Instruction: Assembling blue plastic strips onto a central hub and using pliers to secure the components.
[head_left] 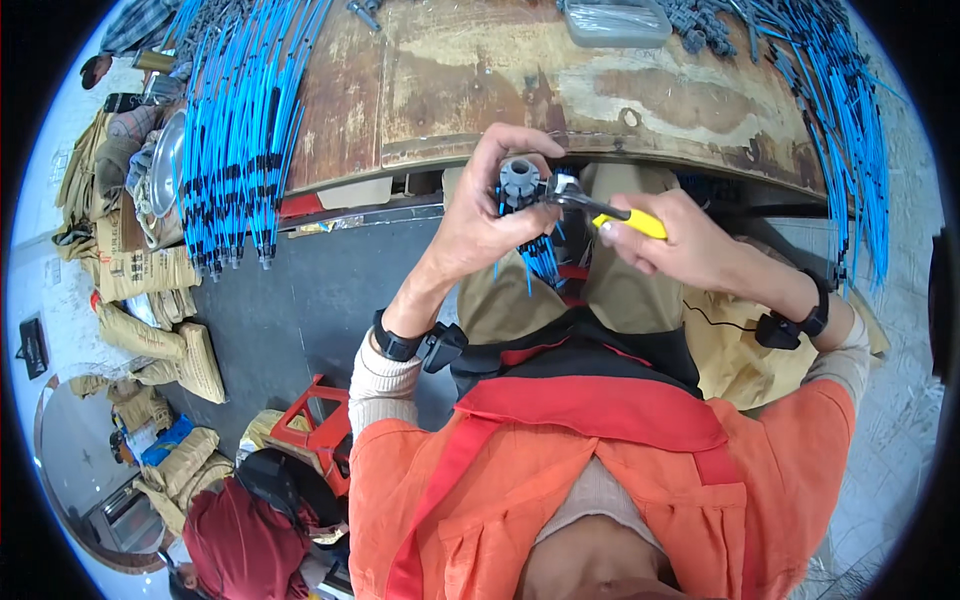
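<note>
Just off the table's near edge, my left hand (pixel 478 215) is wrapped round a grey round plastic fitting (pixel 519 177) with a hole in its top. Blue tubes (pixel 541 264) hang below it, over my lap. My right hand (pixel 672 235) grips a ratchet wrench (pixel 640 222) by its yellow handle. The wrench's metal head meets the right side of the fitting, close to my left fingers. What sits under the wrench head is hidden.
A worn wooden table (pixel 450 90) lies ahead. Blue tubes with black ends (pixel 235 130) overhang its left edge, more blue tubes (pixel 850 150) its right. A clear plastic box (pixel 618 22) and grey fittings (pixel 695 30) lie at the back. Behind left are a red stool (pixel 318 425) and a person (pixel 240 540).
</note>
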